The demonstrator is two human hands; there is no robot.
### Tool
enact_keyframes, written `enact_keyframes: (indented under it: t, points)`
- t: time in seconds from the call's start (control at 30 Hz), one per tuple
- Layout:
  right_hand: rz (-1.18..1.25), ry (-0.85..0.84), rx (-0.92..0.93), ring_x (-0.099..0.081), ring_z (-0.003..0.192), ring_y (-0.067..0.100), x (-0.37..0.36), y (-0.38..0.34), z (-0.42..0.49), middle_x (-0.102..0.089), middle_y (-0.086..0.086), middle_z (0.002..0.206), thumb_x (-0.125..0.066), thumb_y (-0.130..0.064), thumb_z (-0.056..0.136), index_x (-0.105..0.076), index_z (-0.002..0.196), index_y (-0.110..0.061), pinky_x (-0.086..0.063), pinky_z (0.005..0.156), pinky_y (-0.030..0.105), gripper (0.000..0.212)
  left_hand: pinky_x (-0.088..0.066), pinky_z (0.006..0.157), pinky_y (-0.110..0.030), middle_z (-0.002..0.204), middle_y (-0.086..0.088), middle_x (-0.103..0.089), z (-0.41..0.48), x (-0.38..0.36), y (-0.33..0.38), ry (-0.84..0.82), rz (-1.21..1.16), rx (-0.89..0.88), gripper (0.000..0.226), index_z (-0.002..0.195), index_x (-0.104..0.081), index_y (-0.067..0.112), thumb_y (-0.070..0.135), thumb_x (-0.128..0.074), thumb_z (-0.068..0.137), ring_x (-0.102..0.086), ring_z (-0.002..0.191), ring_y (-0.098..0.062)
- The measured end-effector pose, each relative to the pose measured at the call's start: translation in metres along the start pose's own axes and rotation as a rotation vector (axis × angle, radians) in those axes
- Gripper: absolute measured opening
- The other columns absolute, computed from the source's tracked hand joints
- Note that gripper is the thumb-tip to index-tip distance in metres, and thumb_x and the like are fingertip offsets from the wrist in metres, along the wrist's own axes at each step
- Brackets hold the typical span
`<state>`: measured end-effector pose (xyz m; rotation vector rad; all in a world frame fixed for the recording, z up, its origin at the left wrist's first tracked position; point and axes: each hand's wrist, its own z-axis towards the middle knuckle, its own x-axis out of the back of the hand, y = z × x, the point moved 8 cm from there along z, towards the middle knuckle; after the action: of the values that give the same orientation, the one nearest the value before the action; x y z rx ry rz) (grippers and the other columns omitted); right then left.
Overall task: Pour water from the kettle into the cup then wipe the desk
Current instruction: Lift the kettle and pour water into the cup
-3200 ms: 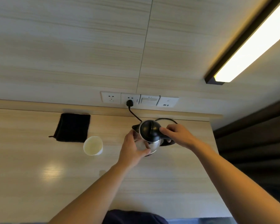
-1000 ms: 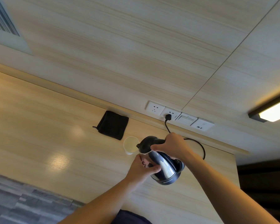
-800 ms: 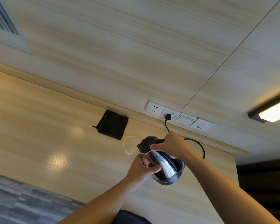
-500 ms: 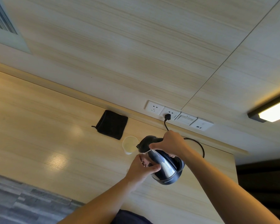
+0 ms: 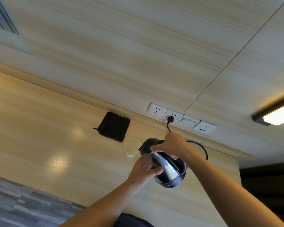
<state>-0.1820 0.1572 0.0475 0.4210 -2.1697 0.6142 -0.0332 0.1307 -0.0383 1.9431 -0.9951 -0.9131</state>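
We have the kettle [image 5: 166, 167] lifted off the desk [image 5: 39, 145] and tipped hard toward the cup [image 5: 131, 147]; its black lid end sits just beside the cup rim, spout aimed into it; no stream of water is visible, too small to tell; cup looks pale inside and we cannot say how full it is. Right hand [image 5: 171, 145] is wrapped tight round the black handle at the top of the kettle; left hand [image 5: 145, 172] is curled against the shiny steel body from below, fingers closed on it, steadying the tilt. Cup stands on the desk toward the back edge, roughly mid-way along; the black cloth [image 5: 113, 126] lies flat just behind and left of it, right up against the back edge, apart from the cup, untouched. Power cord [image 5: 202, 148] runs from the wall socket [image 5: 172, 117] behind the right hand; the base is hidden behind hand and kettle.

Progress, as we judge it: pour step is under way, not shown finished; kettle not yet set down; wipe not started, cloth not picked up; so roughly the first half in hand, second half all left.
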Motion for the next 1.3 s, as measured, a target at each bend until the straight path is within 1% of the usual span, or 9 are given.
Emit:
enact_keyframes:
  t: [0.13,0.23,0.33,0.47,0.6,0.97,1.1,1.23,1.3]
  points:
    - [0.007,0.0,-0.004,-0.043,0.026,0.01,0.004,-0.002,-0.003,-0.049,-0.004,0.031,-0.078,-0.052,0.079,-0.056,0.054,-0.012,-0.039,0.042,0.02,0.051,-0.052,0.07,-0.01,0.074,0.019,-0.072,0.003,0.001,-0.005,0.011,0.018,0.014,0.023,0.093,-0.064,0.016,0.012,-0.085,0.084,-0.067,0.078,0.007]
    - [-0.005,0.0,-0.008,-0.042,0.025,0.009,0.005,-0.004,-0.003,-0.047,-0.005,0.03,-0.077,-0.053,0.079,-0.056,0.055,-0.013,-0.035,0.039,0.018,0.051,-0.053,0.072,-0.012,0.087,0.009,-0.075,0.006,0.006,-0.01,0.064,-0.027,0.048,0.039,0.102,-0.069,0.007,0.024,-0.092,0.076,-0.071,0.088,-0.002]
    - [-0.001,-0.003,-0.015,-0.042,0.026,0.009,0.005,-0.004,-0.002,-0.047,-0.005,0.03,-0.078,-0.054,0.078,-0.057,0.057,-0.012,-0.035,0.038,0.018,0.051,-0.052,0.071,-0.01,0.088,0.007,-0.075,0.007,0.007,-0.013,0.074,-0.049,0.068,0.04,0.104,-0.069,0.004,0.022,-0.092,0.076,-0.071,0.087,-0.001]
    - [0.0,-0.006,-0.016,-0.045,0.028,0.012,0.006,-0.006,-0.001,-0.049,-0.004,0.033,-0.079,-0.053,0.076,-0.059,0.059,-0.011,-0.037,0.038,0.019,0.049,-0.051,0.068,-0.008,0.077,0.014,-0.074,0.005,0.005,-0.011,0.065,-0.035,0.066,0.026,0.093,-0.069,0.01,0.017,-0.09,0.079,-0.069,0.08,0.004]
    - [-0.011,-0.015,-0.026,-0.048,0.03,0.014,0.006,-0.007,0.0,-0.052,-0.003,0.036,-0.079,-0.054,0.076,-0.063,0.062,-0.009,-0.041,0.042,0.02,0.049,-0.051,0.07,-0.01,0.076,0.016,-0.073,0.004,0.004,-0.01,0.053,-0.039,0.08,0.024,0.088,-0.068,0.015,0.019,-0.089,0.079,-0.069,0.08,0.006]
    - [-0.024,-0.031,-0.033,-0.049,0.029,0.013,0.008,-0.01,0.0,-0.056,-0.001,0.04,-0.078,-0.052,0.076,-0.064,0.062,-0.008,-0.043,0.042,0.02,0.048,-0.05,0.073,-0.013,0.079,0.017,-0.075,0.004,0.005,-0.009,0.044,-0.024,0.07,0.022,0.088,-0.07,0.017,0.025,-0.089,0.08,-0.069,0.084,0.006]
    - [-0.024,-0.031,-0.034,-0.048,0.029,0.015,0.008,-0.01,0.0,-0.055,-0.001,0.04,-0.079,-0.051,0.075,-0.061,0.059,-0.009,-0.043,0.043,0.021,0.048,-0.05,0.073,-0.013,0.074,0.017,-0.072,0.004,0.004,-0.01,0.043,-0.021,0.067,0.02,0.079,-0.069,0.022,0.021,-0.088,0.081,-0.068,0.079,0.007]
    - [-0.027,-0.027,-0.026,-0.05,0.031,0.016,0.007,-0.01,0.0,-0.056,0.0,0.041,-0.078,-0.052,0.074,-0.061,0.058,-0.01,-0.043,0.043,0.022,0.048,-0.051,0.083,-0.022,0.087,0.009,-0.077,0.004,0.004,-0.009,0.044,-0.029,0.063,0.021,0.085,-0.071,0.021,0.027,-0.09,0.079,-0.071,0.092,-0.003]
    - [-0.025,-0.032,-0.02,-0.049,0.031,0.016,0.007,-0.011,0.001,-0.056,0.0,0.041,-0.078,-0.051,0.075,-0.061,0.058,-0.01,-0.043,0.043,0.021,0.048,-0.052,0.084,-0.023,0.089,0.007,-0.078,0.004,0.004,-0.009,0.042,-0.029,0.06,0.018,0.082,-0.072,0.023,0.026,-0.09,0.079,-0.071,0.094,-0.005]
